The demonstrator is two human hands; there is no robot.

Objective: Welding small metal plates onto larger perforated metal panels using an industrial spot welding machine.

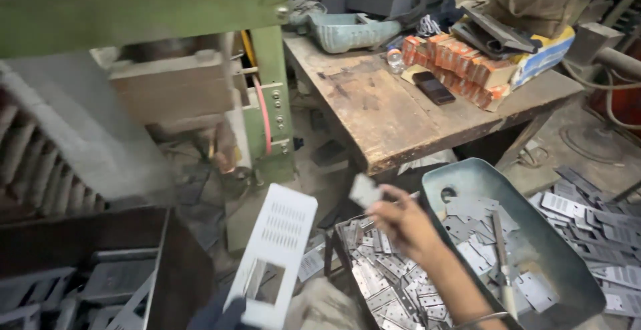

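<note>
Big green press machine (140, 9) fills the 10 to 12 o'clock part of the view, with a scuffed wooden worktop (394, 113) next to it at about 1 o'clock. That worktop's got a row of small orange boxes (461, 63), a dark phone (434, 87) and a teal tray (347, 31) on it. Down at 4 o'clock there's a grey metal tub (567, 263) with flat stamped plates in it, and right beside it at 6 o'clock a crate heaped with small metal plates (387, 283). At 7 o'clock the left hand (220, 316), wearing what looks like a dark glove, is mostly cut off at the bottom edge; it's closed around the bottom of a long white perforated panel (277, 250) that stands tilted. Near dead center, the right hand (404, 223) pinches one small plate (365, 190) between the fingertips, held up over the crate. It's blurry though.
</note>
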